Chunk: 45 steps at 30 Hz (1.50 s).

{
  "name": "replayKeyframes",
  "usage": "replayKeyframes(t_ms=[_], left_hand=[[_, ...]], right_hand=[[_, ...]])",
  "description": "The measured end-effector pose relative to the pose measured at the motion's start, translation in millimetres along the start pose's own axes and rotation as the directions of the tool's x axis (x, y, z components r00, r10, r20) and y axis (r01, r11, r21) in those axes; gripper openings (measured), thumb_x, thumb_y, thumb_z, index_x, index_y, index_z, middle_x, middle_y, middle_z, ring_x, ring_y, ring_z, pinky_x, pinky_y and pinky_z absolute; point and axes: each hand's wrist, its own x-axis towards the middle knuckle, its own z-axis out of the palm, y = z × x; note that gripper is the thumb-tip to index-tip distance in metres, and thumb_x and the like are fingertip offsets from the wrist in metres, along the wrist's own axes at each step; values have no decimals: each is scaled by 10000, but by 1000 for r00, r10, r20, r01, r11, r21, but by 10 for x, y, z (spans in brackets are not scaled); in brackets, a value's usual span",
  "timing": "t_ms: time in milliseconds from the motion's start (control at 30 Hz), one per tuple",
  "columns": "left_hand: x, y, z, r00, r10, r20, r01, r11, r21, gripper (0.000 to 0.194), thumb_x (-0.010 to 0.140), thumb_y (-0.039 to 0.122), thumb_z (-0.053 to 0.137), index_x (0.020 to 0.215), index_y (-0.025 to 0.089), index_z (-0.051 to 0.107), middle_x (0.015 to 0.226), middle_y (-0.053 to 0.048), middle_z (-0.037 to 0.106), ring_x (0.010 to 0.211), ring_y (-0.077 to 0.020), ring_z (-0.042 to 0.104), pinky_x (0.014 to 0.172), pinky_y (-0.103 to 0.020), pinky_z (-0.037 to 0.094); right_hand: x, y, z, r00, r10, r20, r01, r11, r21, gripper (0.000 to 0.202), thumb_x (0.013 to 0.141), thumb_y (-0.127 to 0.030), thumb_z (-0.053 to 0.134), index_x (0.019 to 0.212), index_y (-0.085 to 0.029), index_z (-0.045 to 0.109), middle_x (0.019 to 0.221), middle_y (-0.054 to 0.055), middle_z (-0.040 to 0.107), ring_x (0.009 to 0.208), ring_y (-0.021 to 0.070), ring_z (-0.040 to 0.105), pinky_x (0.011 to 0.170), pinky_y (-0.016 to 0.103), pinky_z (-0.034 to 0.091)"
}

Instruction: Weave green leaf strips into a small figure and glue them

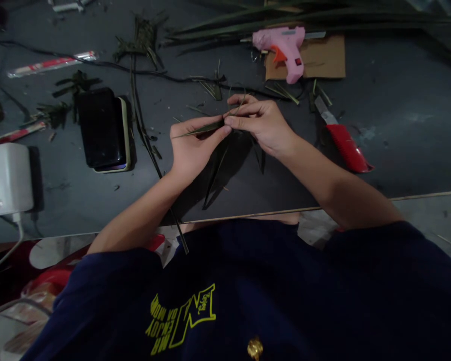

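Observation:
Thin green leaf strips (218, 163) hang from between my two hands above the dark table, their long ends pointing toward its front edge. My left hand (197, 145) pinches the strips between thumb and fingers, and one pointed end lies across it. My right hand (261, 123) meets it at the fingertips, closed on the same strips, with fine ends curling up over its fingers. Just how the strips cross at the fingertips is too small to tell.
On the dark table (398, 140) lie a pink glue gun (293, 47) over cardboard (326, 57), a red-handled knife (346, 145), a black phone (100, 128), a white charger (8, 178), a black cable (165, 76), a woven leaf piece (145, 40) and leaf scraps.

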Motion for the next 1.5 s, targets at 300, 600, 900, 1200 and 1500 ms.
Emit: replayKeyframes(t_ms=[300, 600, 900, 1200, 1500], left_hand=[[69, -52, -14, 967, -232, 102, 248, 951, -184, 211, 678, 363, 950, 744, 214, 815, 658, 20, 731, 509, -75, 609, 467, -181, 514], [166, -45, -5, 903, -423, 80, 422, 831, -362, 150, 752, 56, 804, 685, 185, 770, 626, 21, 699, 514, -64, 615, 475, -149, 483], [180, -87, -14, 939, -344, -29, 321, 900, -294, 203, 722, 187, 896, 639, 214, 713, 603, 47, 633, 497, -73, 561, 481, -210, 463], [147, -129, 43, 957, -253, -141, 208, 938, -276, 154, 698, 234, 923, 709, 227, 769, 651, 44, 696, 551, -72, 577, 510, -221, 471], [104, -90, 67, 950, -279, -138, 252, 950, -187, 124, 739, 200, 879, 712, 231, 762, 653, 39, 689, 584, -92, 612, 509, -188, 481]], right_hand=[[-2, -2, -20, 997, 83, 5, -83, 996, 37, 375, 587, -446, 975, 797, -198, 788, 1123, 44, 716, 1250, 225, 632, 1123, 369, 518], [19, -72, 3, 970, 240, 48, -244, 966, 88, 434, 669, -549, 919, 833, -179, 764, 731, -30, 658, 636, 76, 549, 643, 234, 523], [-14, -163, -11, 980, 192, 59, -187, 979, -81, 382, 719, -528, 897, 768, -177, 756, 581, -51, 576, 484, 45, 403, 461, 205, 369], [1, -77, 0, 1000, 18, 22, -15, 993, -115, 358, 705, -480, 916, 767, -181, 728, 957, 20, 712, 1005, 188, 670, 1019, 388, 543], [-24, -74, 37, 999, 32, -20, -35, 980, -196, 405, 686, -560, 908, 808, -221, 724, 1059, 33, 705, 1103, 214, 647, 1087, 379, 512]])
